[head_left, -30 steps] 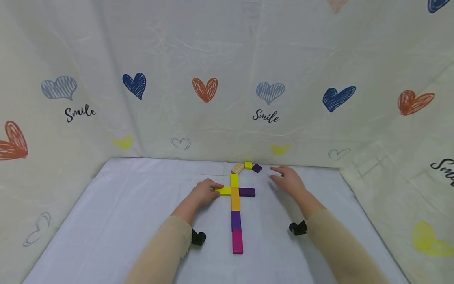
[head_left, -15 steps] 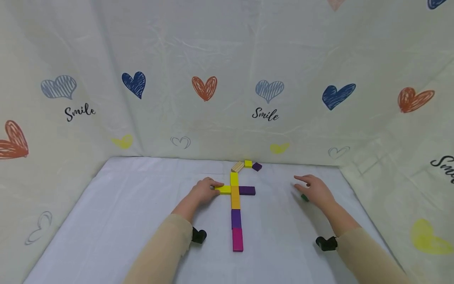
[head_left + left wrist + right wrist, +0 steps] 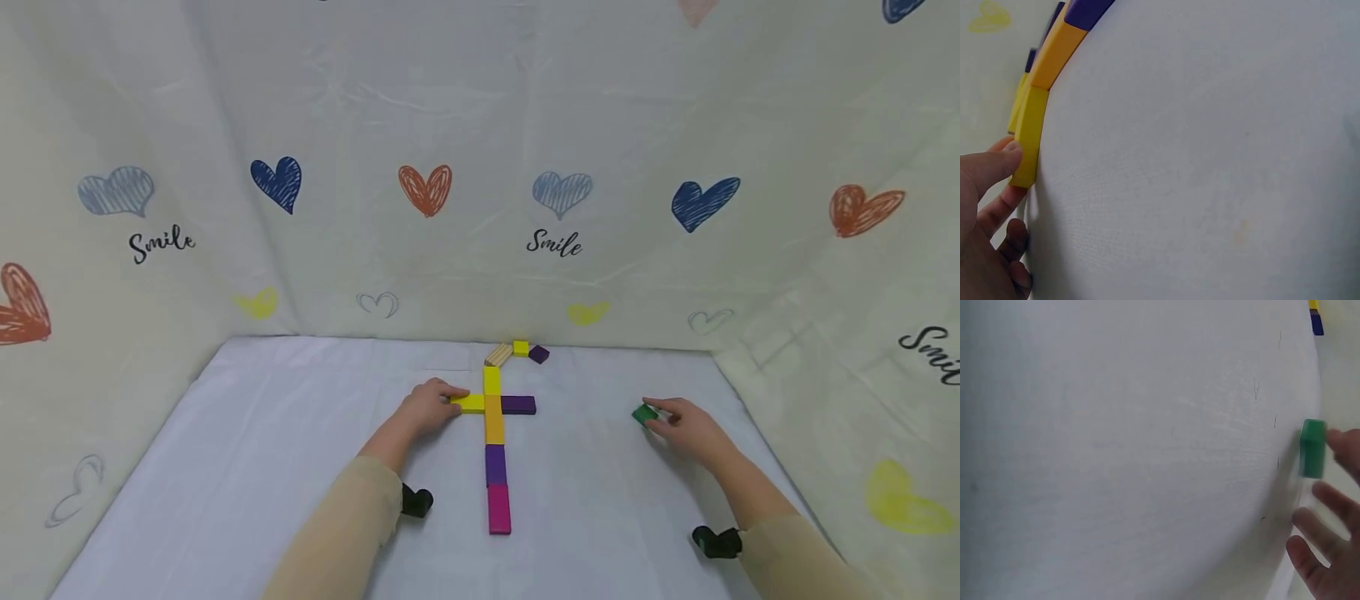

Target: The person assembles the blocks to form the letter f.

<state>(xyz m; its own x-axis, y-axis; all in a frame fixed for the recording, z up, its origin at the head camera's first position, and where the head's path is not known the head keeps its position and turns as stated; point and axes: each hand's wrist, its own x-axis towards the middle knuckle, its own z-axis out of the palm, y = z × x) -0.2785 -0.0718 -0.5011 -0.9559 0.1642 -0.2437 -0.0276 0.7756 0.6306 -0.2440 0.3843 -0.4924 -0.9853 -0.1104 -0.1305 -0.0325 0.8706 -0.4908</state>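
On the white-covered table, wooden blocks form a cross. My left hand (image 3: 429, 408) pinches the outer end of the yellow block (image 3: 470, 404), the cross's left arm; in the left wrist view, thumb and fingers lie about that yellow block (image 3: 1030, 137). An orange block (image 3: 494, 419) is at the centre, with a dark purple block (image 3: 518, 405) to its right and another yellow block (image 3: 491, 380) above. Below run a purple block (image 3: 496, 465) and a magenta block (image 3: 498, 509). Off to the right, my right hand (image 3: 693, 429) holds a green block (image 3: 643, 415) between thumb and forefinger.
Behind the cross lie a natural-wood piece (image 3: 498, 355), a small yellow block (image 3: 521, 348) and a dark purple block (image 3: 539, 354). A cloth backdrop (image 3: 480, 275) printed with hearts rises along the table's rear edge.
My right hand has moved right and toward me, from near the rear blocks to the green block, and now grips it. The left hand stays on the yellow block.
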